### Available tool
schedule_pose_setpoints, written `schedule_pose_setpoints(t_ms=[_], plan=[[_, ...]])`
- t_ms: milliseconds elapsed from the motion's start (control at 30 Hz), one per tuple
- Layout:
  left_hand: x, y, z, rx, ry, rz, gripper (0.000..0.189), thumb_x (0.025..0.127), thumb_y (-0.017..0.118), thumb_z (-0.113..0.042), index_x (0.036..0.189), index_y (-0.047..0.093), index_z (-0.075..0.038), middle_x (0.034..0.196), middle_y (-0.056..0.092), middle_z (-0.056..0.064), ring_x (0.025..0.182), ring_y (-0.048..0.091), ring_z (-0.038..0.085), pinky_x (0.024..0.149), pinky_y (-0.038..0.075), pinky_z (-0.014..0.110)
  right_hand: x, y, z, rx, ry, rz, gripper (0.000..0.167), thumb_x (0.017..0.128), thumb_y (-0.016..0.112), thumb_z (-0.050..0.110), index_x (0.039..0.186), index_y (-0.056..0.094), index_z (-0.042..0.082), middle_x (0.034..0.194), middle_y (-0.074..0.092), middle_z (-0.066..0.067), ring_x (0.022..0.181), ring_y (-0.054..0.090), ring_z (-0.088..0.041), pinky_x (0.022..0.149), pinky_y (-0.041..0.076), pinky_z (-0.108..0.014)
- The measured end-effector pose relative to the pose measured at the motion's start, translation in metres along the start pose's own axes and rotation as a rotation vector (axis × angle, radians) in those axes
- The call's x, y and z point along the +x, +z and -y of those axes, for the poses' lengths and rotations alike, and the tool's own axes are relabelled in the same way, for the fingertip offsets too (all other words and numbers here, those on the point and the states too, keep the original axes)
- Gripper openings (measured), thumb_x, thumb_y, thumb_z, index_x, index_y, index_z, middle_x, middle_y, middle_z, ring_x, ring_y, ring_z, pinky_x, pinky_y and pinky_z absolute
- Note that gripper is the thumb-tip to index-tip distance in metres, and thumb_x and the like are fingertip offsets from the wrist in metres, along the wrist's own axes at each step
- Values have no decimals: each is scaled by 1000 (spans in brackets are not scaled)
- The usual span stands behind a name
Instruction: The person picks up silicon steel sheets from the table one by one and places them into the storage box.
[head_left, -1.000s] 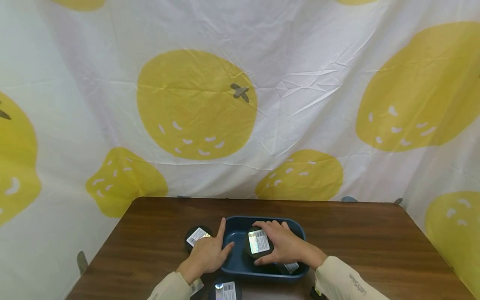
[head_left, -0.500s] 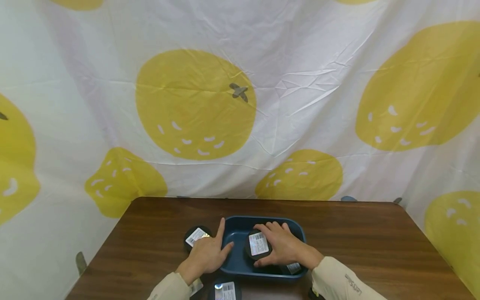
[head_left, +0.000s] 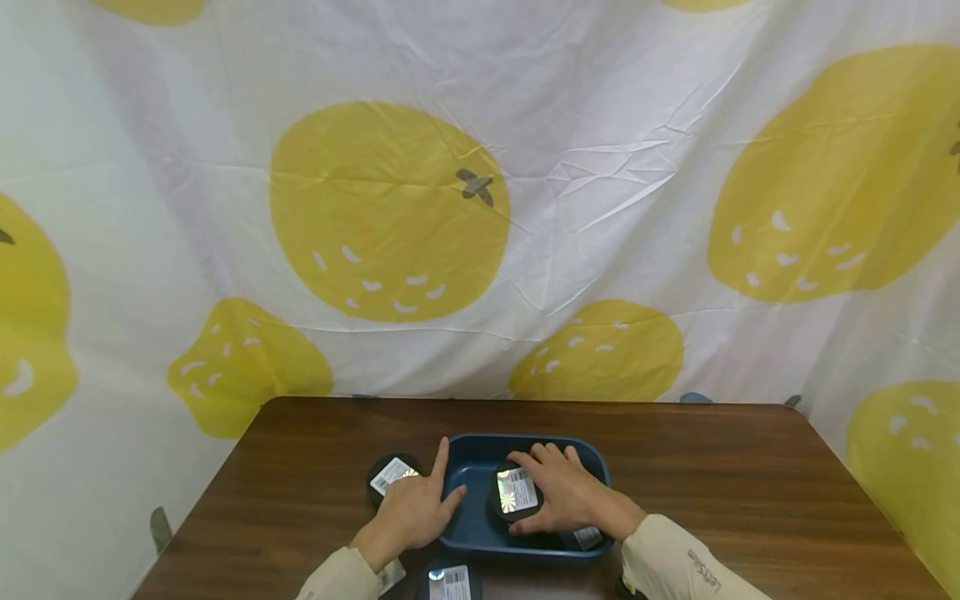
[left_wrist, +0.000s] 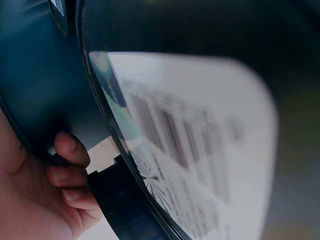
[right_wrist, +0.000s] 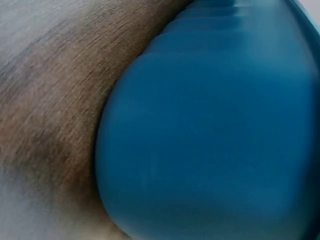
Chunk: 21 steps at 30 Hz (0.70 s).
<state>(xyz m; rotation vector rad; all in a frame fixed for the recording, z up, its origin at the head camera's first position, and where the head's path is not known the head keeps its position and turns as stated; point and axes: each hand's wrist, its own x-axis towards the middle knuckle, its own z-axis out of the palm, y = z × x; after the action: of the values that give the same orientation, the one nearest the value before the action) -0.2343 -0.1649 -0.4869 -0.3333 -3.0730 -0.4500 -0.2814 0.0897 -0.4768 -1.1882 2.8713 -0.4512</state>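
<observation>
In the head view my right hand (head_left: pixel 566 493) grips a black round container (head_left: pixel 517 490) with a white barcode label, inside a blue rectangular tray (head_left: pixel 474 479). Partly under my right wrist, another labelled black container (head_left: pixel 585 537) lies in the tray's near right corner. My left hand (head_left: pixel 408 510) holds the tray's left rim, index finger straight along it and thumb over the inside. Seen from the left wrist, its other fingers (left_wrist: pixel 75 172) are curled beside the tray, behind a large labelled container (left_wrist: pixel 200 135). The right wrist view has only the tray's outer wall (right_wrist: pixel 200 130) and tabletop.
Left of the tray sits a black container (head_left: pixel 393 475), partly covered by my left hand. A further labelled container (head_left: pixel 450 583) is at the front, with another label (head_left: pixel 390 575) beside my left sleeve. The brown table (head_left: pixel 697 450) ends at a fruit-print curtain (head_left: pixel 420 358).
My right hand and the gripped container have settled slightly lower in the tray. The left hand stays at the rim.
</observation>
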Motion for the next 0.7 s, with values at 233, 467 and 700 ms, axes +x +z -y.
schedule_pose_setpoints(t_ms=[233, 467, 700], plan=[[-1, 1, -1, 16, 7, -23, 78, 100, 50, -49, 156, 22, -3, 66, 63, 9, 60, 60, 20, 61, 47, 40, 0, 0, 1, -38, -5, 8, 93, 68, 80, 65, 139, 55, 9, 113, 54, -2, 99, 47, -19, 79, 29, -38], [-1, 0, -1, 13, 2, -23, 78, 100, 50, -48, 156, 22, -3, 70, 65, 11, 62, 61, 22, 63, 48, 41, 0, 1, 1, -40, 5, 23, 94, 69, 78, 67, 140, 55, 10, 113, 54, 0, 98, 45, -18, 77, 27, -36], [-1, 2, 0, 17, 10, -35, 78, 99, 50, -48, 156, 23, -2, 70, 66, 12, 63, 63, 23, 63, 49, 41, -3, -6, 1, 18, 17, 7, 96, 72, 69, 75, 144, 51, 16, 121, 53, -3, 108, 47, -21, 84, 31, -42]])
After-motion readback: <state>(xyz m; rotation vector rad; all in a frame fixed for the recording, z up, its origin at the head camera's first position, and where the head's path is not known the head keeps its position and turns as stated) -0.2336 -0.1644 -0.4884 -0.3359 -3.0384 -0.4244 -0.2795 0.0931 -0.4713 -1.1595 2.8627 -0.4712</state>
